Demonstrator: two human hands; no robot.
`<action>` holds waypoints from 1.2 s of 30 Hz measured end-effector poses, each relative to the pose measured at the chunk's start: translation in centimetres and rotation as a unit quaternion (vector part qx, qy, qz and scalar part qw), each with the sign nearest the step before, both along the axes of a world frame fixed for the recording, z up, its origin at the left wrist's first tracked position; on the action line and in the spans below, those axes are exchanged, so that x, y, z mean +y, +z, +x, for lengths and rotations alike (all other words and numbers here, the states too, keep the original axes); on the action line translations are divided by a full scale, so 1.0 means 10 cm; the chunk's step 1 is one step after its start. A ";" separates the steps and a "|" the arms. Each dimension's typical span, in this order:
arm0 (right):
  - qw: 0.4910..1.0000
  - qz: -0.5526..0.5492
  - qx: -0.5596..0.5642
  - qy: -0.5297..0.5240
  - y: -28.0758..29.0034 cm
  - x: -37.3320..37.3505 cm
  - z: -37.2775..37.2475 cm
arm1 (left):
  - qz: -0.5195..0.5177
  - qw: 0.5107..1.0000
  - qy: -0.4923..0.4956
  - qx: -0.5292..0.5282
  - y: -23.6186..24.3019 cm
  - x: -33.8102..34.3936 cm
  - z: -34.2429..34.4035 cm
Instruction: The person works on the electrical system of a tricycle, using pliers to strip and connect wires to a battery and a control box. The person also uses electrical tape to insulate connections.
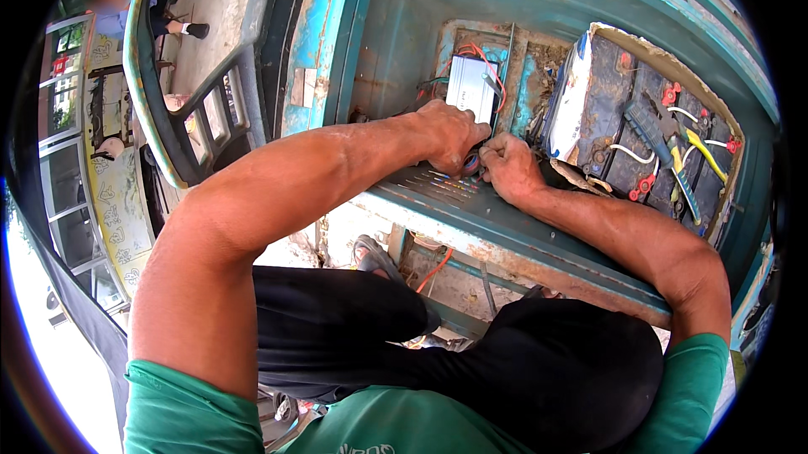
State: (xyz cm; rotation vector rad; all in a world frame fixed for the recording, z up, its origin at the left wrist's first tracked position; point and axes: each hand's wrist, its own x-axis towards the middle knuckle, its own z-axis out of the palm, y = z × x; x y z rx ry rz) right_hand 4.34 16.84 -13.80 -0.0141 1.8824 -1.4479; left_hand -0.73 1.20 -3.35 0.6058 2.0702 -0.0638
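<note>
My left hand (454, 136) and my right hand (510, 169) meet just below a silver finned metal box (471, 88) inside a teal metal compartment. The fingers of both hands are curled into a pinch, and what they grip is mostly hidden. A small dark reddish ring, perhaps a tape roll (471, 163), shows between the hands; I cannot tell which hand touches it. Red-orange wires (498, 75) loop around the silver box. Close below my left hand, several thin strips (439, 185) lie in a row on the ledge; their kind is unclear.
Right of my hands stands a bank of dark batteries (652, 88) with red terminals and white cables. Pliers with yellow-blue handles (687, 186) lie on it. The compartment's rusty front edge (522, 254) runs above my knees. Another person's feet (199, 31) show at upper left.
</note>
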 end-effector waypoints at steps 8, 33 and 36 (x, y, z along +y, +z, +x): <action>1.000 -0.014 0.002 0.002 -0.01 0.00 0.02 | -0.007 0.999 -0.015 -0.040 -0.01 0.01 -0.07; 0.997 -0.006 0.072 0.031 0.15 -0.01 0.02 | 0.019 0.997 0.027 -0.071 -0.10 -0.08 -0.13; 0.998 0.003 0.053 0.026 0.21 -0.02 0.01 | 0.004 0.999 0.018 -0.047 -0.11 -0.05 -0.08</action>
